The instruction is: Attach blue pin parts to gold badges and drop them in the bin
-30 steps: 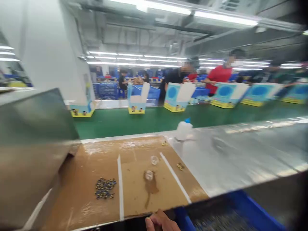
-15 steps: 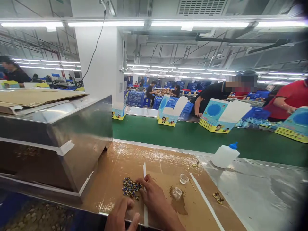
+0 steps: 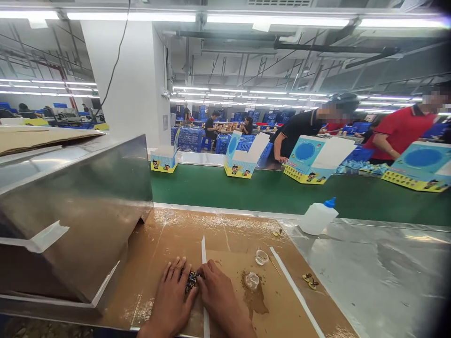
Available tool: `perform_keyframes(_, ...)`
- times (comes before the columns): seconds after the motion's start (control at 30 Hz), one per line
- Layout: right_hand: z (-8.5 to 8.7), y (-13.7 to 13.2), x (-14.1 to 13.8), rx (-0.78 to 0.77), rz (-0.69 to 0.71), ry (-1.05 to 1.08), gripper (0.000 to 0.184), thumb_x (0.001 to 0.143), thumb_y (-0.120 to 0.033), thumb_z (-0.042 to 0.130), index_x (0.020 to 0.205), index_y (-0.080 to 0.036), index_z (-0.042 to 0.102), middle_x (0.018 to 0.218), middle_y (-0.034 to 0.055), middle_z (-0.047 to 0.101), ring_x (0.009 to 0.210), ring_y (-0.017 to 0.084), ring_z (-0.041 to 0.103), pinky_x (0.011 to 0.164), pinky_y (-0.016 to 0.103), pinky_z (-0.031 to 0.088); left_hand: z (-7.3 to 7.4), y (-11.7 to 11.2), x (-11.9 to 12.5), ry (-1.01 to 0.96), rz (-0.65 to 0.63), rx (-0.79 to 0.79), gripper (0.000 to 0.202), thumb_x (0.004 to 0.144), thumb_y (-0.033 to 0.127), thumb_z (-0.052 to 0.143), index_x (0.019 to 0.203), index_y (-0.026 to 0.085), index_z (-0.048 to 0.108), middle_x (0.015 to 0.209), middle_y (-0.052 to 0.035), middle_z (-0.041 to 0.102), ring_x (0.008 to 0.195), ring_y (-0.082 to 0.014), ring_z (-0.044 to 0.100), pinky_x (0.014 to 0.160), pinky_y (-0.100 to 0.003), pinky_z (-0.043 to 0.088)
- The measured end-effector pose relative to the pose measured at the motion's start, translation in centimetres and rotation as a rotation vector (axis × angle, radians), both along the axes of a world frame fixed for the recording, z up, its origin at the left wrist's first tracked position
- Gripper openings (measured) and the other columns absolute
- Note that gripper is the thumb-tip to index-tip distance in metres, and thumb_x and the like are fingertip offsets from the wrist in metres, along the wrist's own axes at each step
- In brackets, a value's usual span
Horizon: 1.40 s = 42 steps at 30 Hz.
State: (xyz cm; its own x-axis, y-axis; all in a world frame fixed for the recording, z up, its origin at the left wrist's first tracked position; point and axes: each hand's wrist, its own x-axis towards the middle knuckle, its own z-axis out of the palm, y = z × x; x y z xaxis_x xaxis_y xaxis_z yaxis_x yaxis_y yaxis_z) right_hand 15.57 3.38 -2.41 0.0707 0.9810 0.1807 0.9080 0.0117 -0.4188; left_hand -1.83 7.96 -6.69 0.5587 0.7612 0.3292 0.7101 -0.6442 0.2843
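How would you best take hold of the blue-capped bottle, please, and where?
Probably around the bottle's broad white body, the right hand coming from the near side: it stands upright, its blue cap tapers, and the green belt runs behind.

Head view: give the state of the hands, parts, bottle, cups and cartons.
Small blue-and-gold parts: heaped, partly hidden
Left hand: open, spread beside the parts
Right hand: fingers bent at the parts
White squeeze bottle: standing, blue cap on
Clear cups: apart, orientation unclear
Printed cartons: standing, flaps raised

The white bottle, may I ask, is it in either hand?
No, the bottle sits apart while left hand and right hand flank the small parts.
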Motion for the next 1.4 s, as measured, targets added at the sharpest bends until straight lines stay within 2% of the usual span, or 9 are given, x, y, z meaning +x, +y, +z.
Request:
perform_keyframes(0.23,-0.7,0.2,-0.1,0.036,-0.003,0.094,0.022,0.102,-0.015,0.044,0.091,-0.023,0.061,0.097,0.0080,0.069,0.078,0.023,0.069,0.067,0.030,0.045,1.3,0.6,-1.1,0.014,-0.147,-0.009,0.058,0.102,0.039,0.061,0.158,0.028,0.051,0.168,-0.0097,0.046,0.153,-0.0336,0.047,0.126,-0.061,0.040)
perform_keyframes(0.4,-0.6,-0.3,0.3,0.080,-0.016,0.303,0.024,0.105,-0.026,0.041,0.088,-0.026,0.058,0.096,0.0070,0.069,0.086,0.025,0.069,0.077,0.034,0.050,3.7,1.1,-1.6,0.021,-0.240,-0.129,0.072,0.096,0.042,0.069,0.162,0.030,0.044,0.170,-0.0070,0.043,0.156,-0.0318,0.043,0.129,-0.059,0.037)
perform_keyframes(0.53,0.0,-0.4,0.3,0.085,-0.014,0.518,0.023,0.104,-0.039,0.043,0.089,-0.026,0.057,0.091,0.0070,0.069,0.085,0.026,0.067,0.080,0.038,0.051,4.2,1.4,-1.6,0.019,-0.300,-0.181,0.068,0.098,0.046,0.068,0.161,0.032,0.046,0.169,-0.0054,0.044,0.156,-0.0320,0.042,0.130,-0.062,0.034)
perform_keyframes(0.67,0.9,-0.3,0.4,0.058,-0.057,0.800,0.037,0.101,-0.058,0.050,0.089,-0.025,0.056,0.082,0.0048,0.064,0.075,0.024,0.062,0.072,0.036,0.050,4.1,1.4,-1.8,-0.289,-0.158,-0.179,0.059,0.100,0.041,0.065,0.154,0.023,0.053,0.161,-0.0139,0.054,0.150,-0.0316,0.051,0.124,-0.054,0.046)
perform_keyframes(0.8,2.3,-0.6,0.6,-0.054,-0.015,1.130,0.056,0.094,-0.075,0.056,0.097,-0.020,0.062,0.079,0.0022,0.061,0.060,0.015,0.053,0.054,0.027,0.044,5.3,0.5,-1.9,-0.636,0.021,-0.320,0.035,0.108,0.040,0.049,0.129,0.022,0.069,0.125,-0.0100,0.078,0.120,-0.0252,0.074,0.105,-0.041,0.061)
perform_keyframes(0.97,4.2,-1.6,0.2,-0.103,0.012,1.355,0.060,0.086,-0.076,0.071,0.098,-0.017,0.068,0.076,0.0014,0.059,0.057,0.010,0.046,0.049,0.022,0.034,7.6,-1.2,-1.2,-0.705,-0.086,-0.632,0.040,0.107,0.049,0.054,0.131,0.021,0.067,0.107,-0.0066,0.081,0.100,-0.0206,0.077,0.091,-0.029,0.060)
perform_keyframes(1.17,6.6,-2.9,-0.5,-0.061,0.030,1.258,0.056,0.090,-0.073,0.070,0.089,-0.017,0.072,0.063,-0.0019,0.053,0.052,0.011,0.044,0.051,0.024,0.034,10.1,-2.2,0.0,-0.784,-0.307,-0.790,0.035,0.106,0.049,0.055,0.106,0.019,0.071,0.095,-0.0062,0.079,0.089,-0.0187,0.075,0.083,-0.025,0.056)
perform_keyframes(1.3,7.4,-3.7,-1.0,-0.017,0.012,1.146,0.055,0.095,-0.073,0.064,0.092,-0.018,0.072,0.065,-0.0021,0.052,0.055,0.012,0.046,0.054,0.026,0.040,10.2,-2.8,0.6,-0.800,-0.192,-0.686,0.039,0.105,0.052,0.057,0.091,0.019,0.071,0.079,-0.0023,0.071,0.074,-0.0152,0.066,0.070,-0.022,0.049)
perform_keyframes(1.4,7.0,-4.5,-1.0,-0.046,0.053,1.190,0.052,0.093,-0.069,0.071,0.101,-0.017,0.074,0.076,0.0021,0.061,0.065,0.015,0.054,0.059,0.025,0.047,8.9,-4.3,1.1,-0.827,-0.119,-0.585,0.042,0.105,0.052,0.054,0.082,0.020,0.065,0.071,-0.0001,0.064,0.063,-0.0134,0.058,0.062,-0.022,0.044)
